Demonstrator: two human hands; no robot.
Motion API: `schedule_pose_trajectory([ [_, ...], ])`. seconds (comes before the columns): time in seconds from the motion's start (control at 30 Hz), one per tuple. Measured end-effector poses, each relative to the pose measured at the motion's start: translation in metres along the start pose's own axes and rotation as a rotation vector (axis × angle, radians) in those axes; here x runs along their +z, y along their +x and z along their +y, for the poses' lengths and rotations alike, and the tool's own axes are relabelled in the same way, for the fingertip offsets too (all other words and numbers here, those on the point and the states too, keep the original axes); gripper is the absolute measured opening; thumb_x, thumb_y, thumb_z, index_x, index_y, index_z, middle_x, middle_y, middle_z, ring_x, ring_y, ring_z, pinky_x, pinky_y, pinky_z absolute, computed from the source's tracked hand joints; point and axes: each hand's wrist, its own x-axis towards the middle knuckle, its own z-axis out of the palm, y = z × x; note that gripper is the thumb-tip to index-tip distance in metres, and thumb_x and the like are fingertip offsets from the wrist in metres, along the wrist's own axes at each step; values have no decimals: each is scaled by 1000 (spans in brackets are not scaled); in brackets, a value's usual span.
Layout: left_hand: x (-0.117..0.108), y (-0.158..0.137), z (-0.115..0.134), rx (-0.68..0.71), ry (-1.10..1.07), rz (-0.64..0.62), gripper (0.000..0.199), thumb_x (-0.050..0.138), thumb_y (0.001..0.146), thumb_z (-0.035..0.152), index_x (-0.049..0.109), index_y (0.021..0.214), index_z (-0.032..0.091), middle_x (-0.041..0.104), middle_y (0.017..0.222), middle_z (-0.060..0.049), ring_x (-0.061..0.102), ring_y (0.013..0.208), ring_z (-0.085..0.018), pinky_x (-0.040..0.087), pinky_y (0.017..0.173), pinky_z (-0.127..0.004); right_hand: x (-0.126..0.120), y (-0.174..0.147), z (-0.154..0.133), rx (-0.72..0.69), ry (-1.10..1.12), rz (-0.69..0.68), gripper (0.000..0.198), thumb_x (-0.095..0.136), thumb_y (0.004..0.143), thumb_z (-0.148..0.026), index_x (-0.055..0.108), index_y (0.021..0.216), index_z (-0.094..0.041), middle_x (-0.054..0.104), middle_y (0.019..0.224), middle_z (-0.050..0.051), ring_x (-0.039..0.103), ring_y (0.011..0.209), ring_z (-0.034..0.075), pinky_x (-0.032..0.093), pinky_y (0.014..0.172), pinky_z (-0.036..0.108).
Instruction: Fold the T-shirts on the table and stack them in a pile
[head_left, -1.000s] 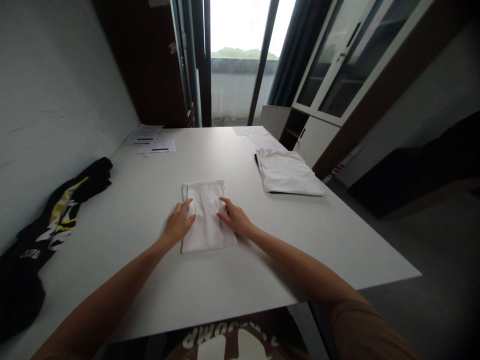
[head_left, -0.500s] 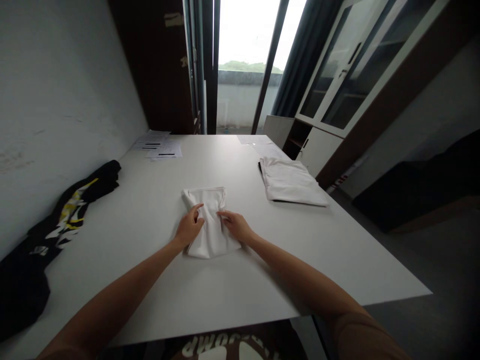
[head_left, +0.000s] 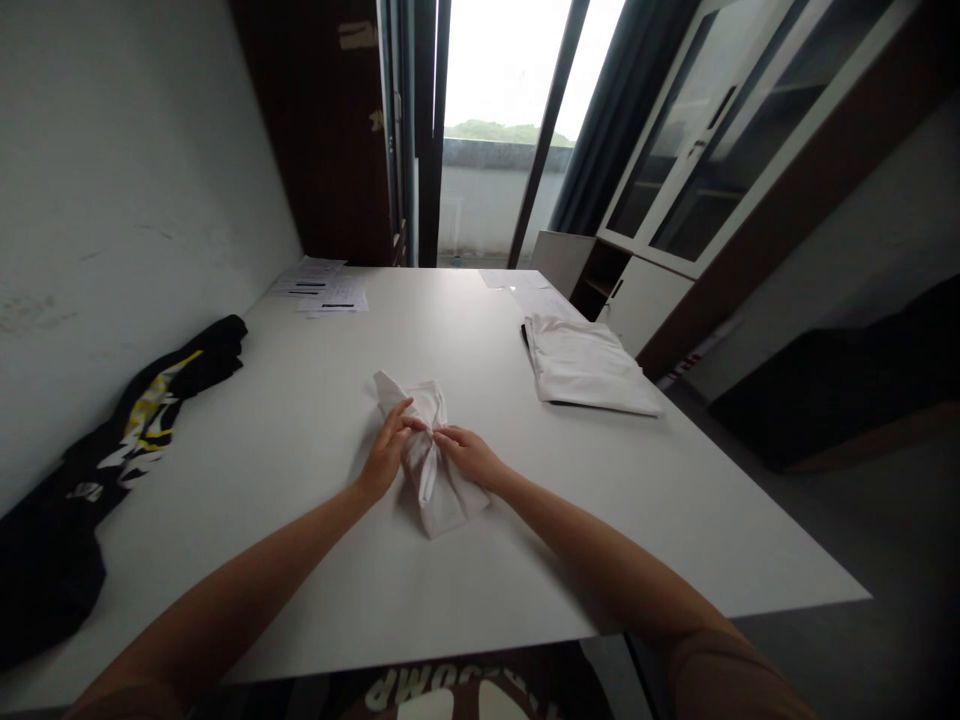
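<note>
A folded white cloth (head_left: 450,500) lies on the white table, pinched tight at its middle so that it flares out above and below like a bow. My left hand (head_left: 390,445) grips the gathered waist from the left, fingers closed on the fabric. From the right, my right hand (head_left: 466,455) pinches the same spot, its fingertips meeting those of the left. Fingers and folds hide the exact point where the cloth is squeezed.
On the right side of the table (head_left: 300,580) rests a stack of folded white cloth (head_left: 585,360) with a dark edge beneath. A black garment with yellow and white print (head_left: 150,420) lies along the left wall. Papers (head_left: 330,290) sit at the far left, near a glass-door cabinet (head_left: 697,150) opposite.
Both hands have drawn together, squeezing the cloth from a flat, lightly creased rectangle into a narrow waist. Its upper left corner now stands up and its lower part has twisted rightward.
</note>
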Motion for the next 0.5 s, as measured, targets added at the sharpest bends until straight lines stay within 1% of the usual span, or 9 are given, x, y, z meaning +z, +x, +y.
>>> schedule_pose_trajectory([
  [0.07, -2, 3, -6, -52, -37, 130, 51, 52, 90, 31, 52, 140, 21, 63, 94, -2, 62, 96, -18, 46, 99, -34, 2, 2, -7, 30, -97, -16, 40, 52, 102, -52, 77, 113, -24, 69, 106, 7, 67, 99, 21, 49, 96, 34],
  [0.13, -5, 6, -11, -146, -127, 258, 48, 53, 88, 30, 53, 135, 21, 59, 83, 1, 59, 79, -15, 50, 80, -28, 4, 4, -16, 66, -187, -28, 40, 59, 98, -55, 75, 119, -25, 63, 104, 6, 66, 90, 19, 50, 90, 31],
  [0.2, -10, 10, -15, -237, -237, 343, 44, 54, 87, 31, 54, 130, 20, 53, 74, 4, 52, 64, -12, 45, 63, -23, 8, 8, -24, 68, -253, -30, 47, 64, 94, -58, 70, 129, -28, 59, 108, 6, 66, 89, 19, 49, 89, 31],
  [0.23, -12, 11, -16, -271, -284, 364, 41, 54, 88, 32, 54, 128, 20, 51, 71, 5, 49, 59, -11, 42, 58, -22, 10, 11, -27, 60, -283, -33, 50, 65, 93, -60, 68, 132, -29, 58, 111, 7, 66, 90, 19, 49, 90, 31],
  [0.3, -15, 14, -16, -308, -347, 381, 37, 54, 91, 35, 54, 125, 20, 49, 68, 6, 46, 55, -10, 39, 54, -20, 15, 22, -31, 52, -344, -33, 52, 63, 92, -64, 68, 133, -31, 58, 113, 8, 66, 94, 21, 48, 90, 31],
  [0.37, -19, 15, -15, -341, -372, 375, 36, 53, 93, 38, 54, 124, 20, 48, 66, 7, 45, 52, -9, 37, 52, -20, 20, 35, -33, 71, -394, -26, 50, 63, 92, -64, 70, 128, -30, 61, 111, 8, 66, 92, 21, 48, 86, 30],
  [0.43, -22, 17, -15, -399, -367, 336, 38, 53, 94, 42, 55, 124, 18, 47, 64, 7, 43, 48, -8, 34, 49, -20, 24, 50, -34, 96, -431, -34, 43, 64, 91, -60, 74, 116, -27, 66, 102, 7, 65, 87, 21, 47, 78, 28],
  [0.5, -27, 19, -14, -445, -346, 304, 42, 53, 94, 45, 56, 124, 16, 47, 63, 7, 41, 46, -8, 32, 46, -19, 28, 61, -36, 90, -441, -78, 32, 66, 90, -53, 75, 102, -24, 68, 90, 4, 63, 82, 19, 44, 72, 26],
])
